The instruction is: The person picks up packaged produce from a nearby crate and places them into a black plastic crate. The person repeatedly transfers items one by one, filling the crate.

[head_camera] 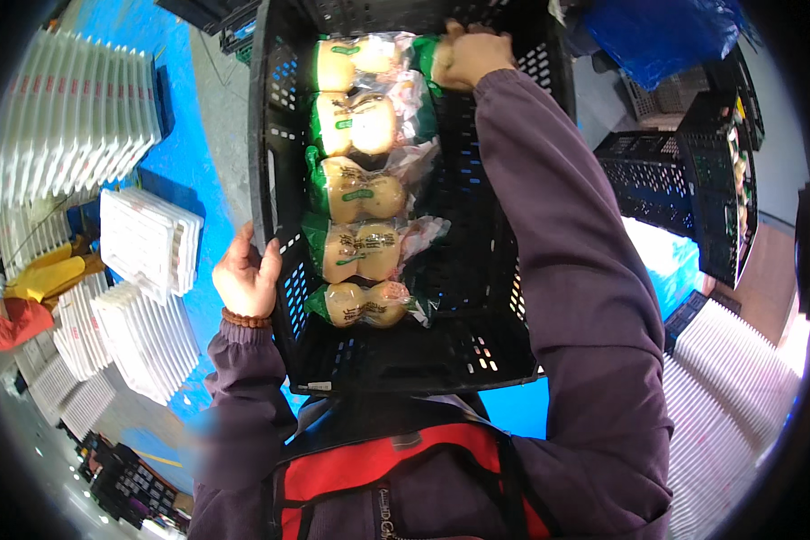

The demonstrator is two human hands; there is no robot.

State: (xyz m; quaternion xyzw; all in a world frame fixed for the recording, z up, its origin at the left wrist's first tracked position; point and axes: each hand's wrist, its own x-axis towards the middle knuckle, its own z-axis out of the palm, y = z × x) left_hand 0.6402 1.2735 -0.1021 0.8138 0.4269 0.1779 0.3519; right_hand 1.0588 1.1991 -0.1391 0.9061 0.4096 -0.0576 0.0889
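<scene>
A black plastic crate (405, 364) with perforated walls stands right before me. Down its left side several clear plastic bags of round, pale yellow produce (364, 189) lie in a column. The bags have green ends and bear dark printed writing. At the far right corner inside the crate, my right hand (478, 57) is closed on another bag of produce (439, 62) with a green end, partly hidden by the fingers. My left hand (246, 277) grips the crate's left rim, thumb on top. A brown beaded bracelet (246, 318) circles the left wrist.
Stacked white plastic trays (152, 243) stand on the blue floor (206, 162) at left, and more stacked trays (722, 398) at lower right. Black crates (648, 175) and a blue plastic sheet (668, 34) are at right. A person in red and yellow (23, 320) is far left.
</scene>
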